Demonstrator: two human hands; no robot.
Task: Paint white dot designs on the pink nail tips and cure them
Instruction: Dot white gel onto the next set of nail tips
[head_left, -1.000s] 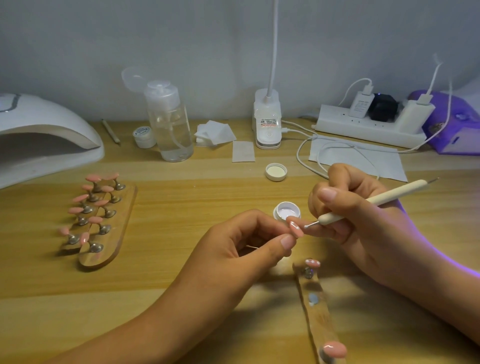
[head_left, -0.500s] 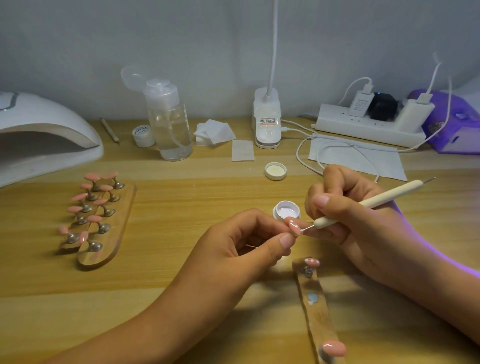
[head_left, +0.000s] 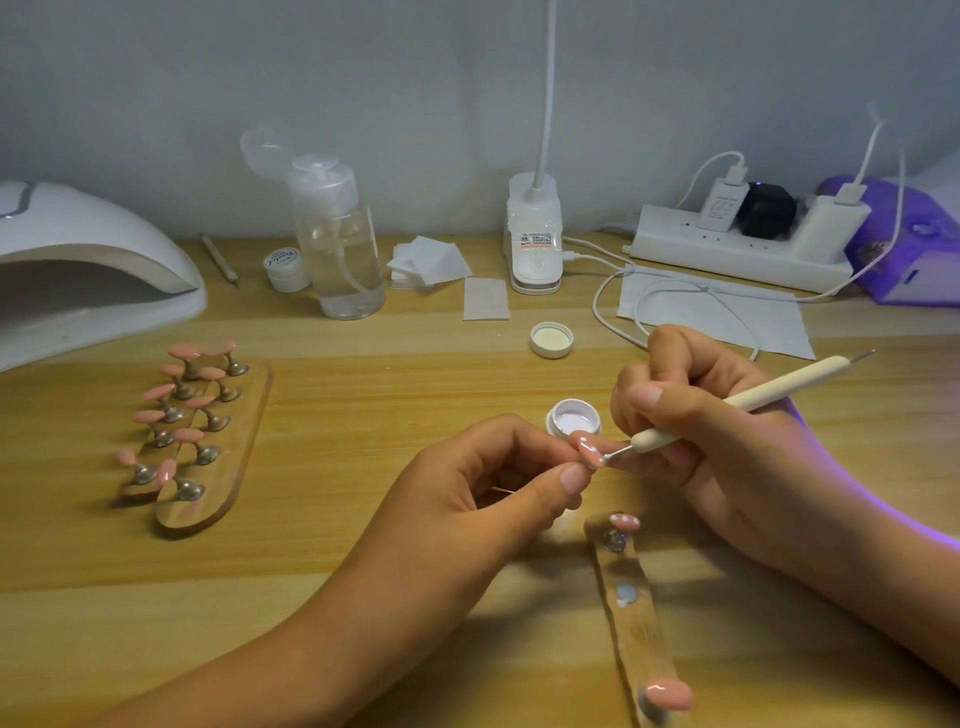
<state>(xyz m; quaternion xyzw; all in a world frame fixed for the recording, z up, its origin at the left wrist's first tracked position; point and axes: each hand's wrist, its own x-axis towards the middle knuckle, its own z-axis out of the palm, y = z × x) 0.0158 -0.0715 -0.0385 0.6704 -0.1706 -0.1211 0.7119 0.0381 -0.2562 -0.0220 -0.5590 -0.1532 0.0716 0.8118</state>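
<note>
A wooden desk (head_left: 337, 467) stands against a grey wall. Just in front of the open white gel pot (head_left: 573, 417), the left hand (head_left: 483, 493) pinches a pink nail tip (head_left: 589, 452); the right hand (head_left: 727, 452) grips a dotting pen (head_left: 779, 389), its metal point touching the tip.

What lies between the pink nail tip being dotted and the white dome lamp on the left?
The wooden stands loaded with pink tips lie on the table in front of the white dome lamp. The nail tip, pinched in the left hand, could probably pass above them.
</note>
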